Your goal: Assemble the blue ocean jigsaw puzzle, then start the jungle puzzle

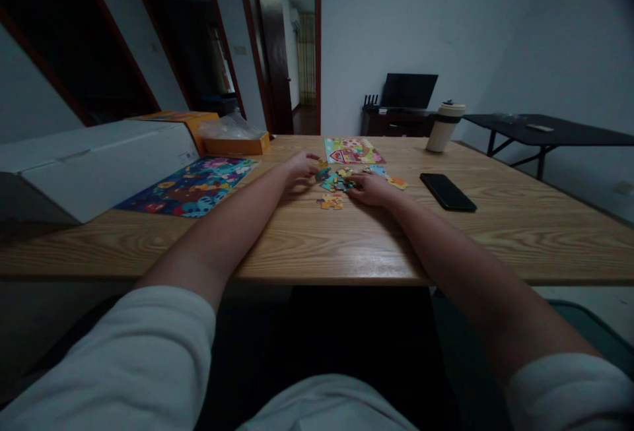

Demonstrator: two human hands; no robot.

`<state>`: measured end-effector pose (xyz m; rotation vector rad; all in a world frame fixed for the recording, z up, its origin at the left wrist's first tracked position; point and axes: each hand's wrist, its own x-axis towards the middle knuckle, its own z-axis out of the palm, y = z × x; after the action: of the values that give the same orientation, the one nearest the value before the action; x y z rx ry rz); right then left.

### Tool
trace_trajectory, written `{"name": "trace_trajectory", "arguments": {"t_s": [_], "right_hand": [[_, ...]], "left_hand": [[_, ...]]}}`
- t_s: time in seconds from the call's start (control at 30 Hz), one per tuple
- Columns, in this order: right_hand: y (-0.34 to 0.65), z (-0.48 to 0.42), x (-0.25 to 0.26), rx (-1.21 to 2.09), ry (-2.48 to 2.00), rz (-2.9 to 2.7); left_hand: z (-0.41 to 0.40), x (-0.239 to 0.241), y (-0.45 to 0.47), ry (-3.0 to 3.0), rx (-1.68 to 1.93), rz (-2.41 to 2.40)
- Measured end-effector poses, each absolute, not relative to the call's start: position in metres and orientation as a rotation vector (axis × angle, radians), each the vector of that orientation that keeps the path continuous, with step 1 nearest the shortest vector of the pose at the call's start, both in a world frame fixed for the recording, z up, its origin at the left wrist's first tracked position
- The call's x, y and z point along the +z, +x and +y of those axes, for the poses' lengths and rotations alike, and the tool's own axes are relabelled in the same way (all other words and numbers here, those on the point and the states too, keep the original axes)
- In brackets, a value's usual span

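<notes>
Loose jigsaw puzzle pieces lie in a small colourful heap on the wooden table. My left hand is at the left side of the heap, fingers spread and slightly bent, close to a dark teal piece. Over the right part of the heap rests my right hand, palm down, its fingers apart and touching pieces. A few joined yellow-orange pieces lie nearer to me. Behind the heap is a bright picture sheet with a red house. What lies beneath my right fingers is hidden.
On the left, a dark blue picture sheet lies beside a long white box. An orange box holds clear plastic wrapping. To the right are a black phone and a lidded cup. The table's front edge is near me.
</notes>
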<state>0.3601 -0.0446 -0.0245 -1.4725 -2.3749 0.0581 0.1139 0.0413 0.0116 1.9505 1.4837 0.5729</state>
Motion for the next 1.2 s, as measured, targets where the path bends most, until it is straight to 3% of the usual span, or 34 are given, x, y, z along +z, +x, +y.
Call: {"name": "trace_trajectory", "arguments": {"t_s": [0.2,0.37,0.7,1.2], "right_hand": [[0.365,-0.048,-0.016,-0.048,-1.447,-2.371],[0.356,-0.062,-0.004,0.312,-1.268,-2.470],[0.339,-0.069,-0.013,0.382,-1.339,-2.536],[0.333,-0.074,-0.014,0.419,-1.333,-2.453]], "left_hand": [[0.008,0.033,0.061,1.963,0.471,1.251],[-0.026,0.026,0.039,1.947,0.365,1.111],[-0.039,0.007,0.049,2.363,0.195,1.256],[-0.055,0.018,0.052,2.463,0.028,1.153]]}}
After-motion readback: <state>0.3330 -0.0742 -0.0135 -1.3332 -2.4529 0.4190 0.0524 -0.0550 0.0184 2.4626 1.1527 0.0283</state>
